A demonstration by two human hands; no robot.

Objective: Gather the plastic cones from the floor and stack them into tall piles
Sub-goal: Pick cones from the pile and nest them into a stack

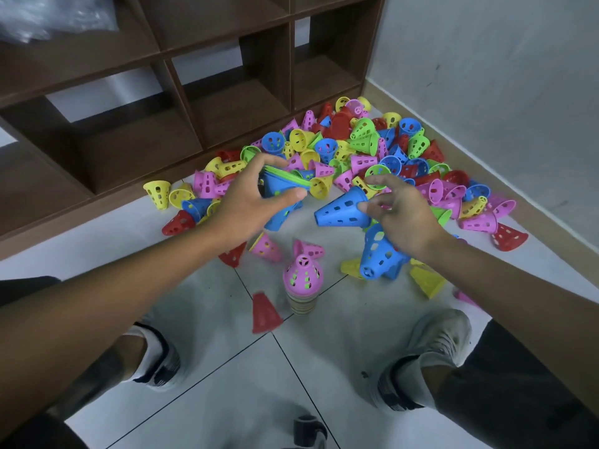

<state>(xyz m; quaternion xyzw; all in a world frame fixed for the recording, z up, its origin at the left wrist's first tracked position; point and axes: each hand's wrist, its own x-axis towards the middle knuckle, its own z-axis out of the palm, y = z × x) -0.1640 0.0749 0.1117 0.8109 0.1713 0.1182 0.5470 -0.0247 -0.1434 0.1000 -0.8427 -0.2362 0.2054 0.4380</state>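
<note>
Blue perforated plastic fills both grips. Left hand (251, 202), mid-frame, curls finger and thumb round a short nested stack of blue plastic cones with a green rim on top (281, 189). Right hand (400, 215) pinches the narrow tip of a single blue plastic cone (340, 210) lying sideways, wide mouth toward the left.

The single cone is held only at its smooth tip, so it could swivel or slip before its mouth meets the stack; a skewed entry would likely jam on the rims. A forearm dropping low might topple the tall striped pile capped by a pink cone (303, 286) standing on the white tiled floor (227, 367) at lower centre.

Loose cones in pink, yellow, red, green and blue (372, 150) are heaped across the upper centre and right, thin-walled, glossy, hole-punched, beside a brown wooden shelf unit (146, 92).
</note>
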